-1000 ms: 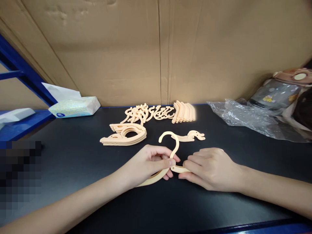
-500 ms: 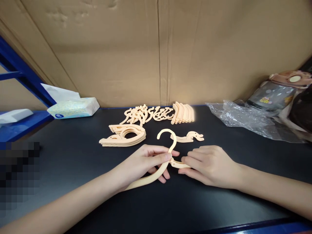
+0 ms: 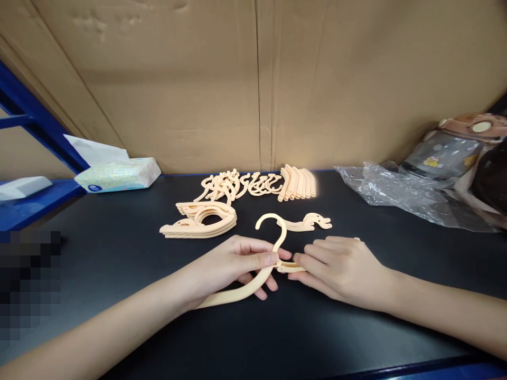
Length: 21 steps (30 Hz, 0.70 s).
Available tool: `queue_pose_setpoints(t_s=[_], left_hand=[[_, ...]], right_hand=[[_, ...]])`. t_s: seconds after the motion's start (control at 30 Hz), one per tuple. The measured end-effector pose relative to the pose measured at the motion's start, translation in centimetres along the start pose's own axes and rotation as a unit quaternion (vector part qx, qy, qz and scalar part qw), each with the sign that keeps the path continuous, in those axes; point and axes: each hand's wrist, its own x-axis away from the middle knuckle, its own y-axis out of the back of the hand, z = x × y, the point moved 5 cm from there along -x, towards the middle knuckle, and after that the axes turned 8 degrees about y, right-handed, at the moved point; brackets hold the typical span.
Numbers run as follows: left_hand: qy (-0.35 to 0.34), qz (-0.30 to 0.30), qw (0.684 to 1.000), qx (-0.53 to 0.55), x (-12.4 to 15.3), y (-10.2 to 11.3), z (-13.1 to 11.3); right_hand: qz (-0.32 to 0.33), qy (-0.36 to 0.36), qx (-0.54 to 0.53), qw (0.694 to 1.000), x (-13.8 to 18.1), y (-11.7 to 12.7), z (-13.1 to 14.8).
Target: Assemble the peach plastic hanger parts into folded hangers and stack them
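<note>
Between my hands is a cream plastic folding hanger (image 3: 237,294), its curved hook pointing up and away from me. My left hand (image 3: 245,264) pinches it just below the hook, thumb on top, with one arm of the hanger running down under my wrist. Closed around the opposite arm is my right hand (image 3: 336,269), which hides most of that piece. A joint shows in the small gap between the two hands. Just behind the hook lies a loose hanger arm piece (image 3: 304,224). A stack of folded hangers (image 3: 202,224) rests beyond my left hand.
Along the back of the black table (image 3: 253,338) lie a heap of hook pieces (image 3: 225,184) and a row of curved arm pieces (image 3: 297,183). A tissue pack (image 3: 119,174) sits at left. Crumpled clear plastic (image 3: 380,190) and a bottle (image 3: 439,150) are at right.
Both hands keep their hold on the hanger. The hook and the arm in my right hand have shifted very slightly; the loose pieces stay where they were.
</note>
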Motion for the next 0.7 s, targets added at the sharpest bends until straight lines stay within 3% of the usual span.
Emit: queue_pose_setpoints(t_s=[0.47,0.7], left_hand=[[-0.009,-0.023,1.000,-0.002,-0.22,-0.15,-0.02],[-0.022,-0.027,0.999,-0.028,-0.26,-0.46,-0.06]], right_hand=[[-0.032,0.036,0.064,0.997,-0.18,0.71,0.82],[0.007,0.037,0.028,0.999,-0.21,0.28,0.83]])
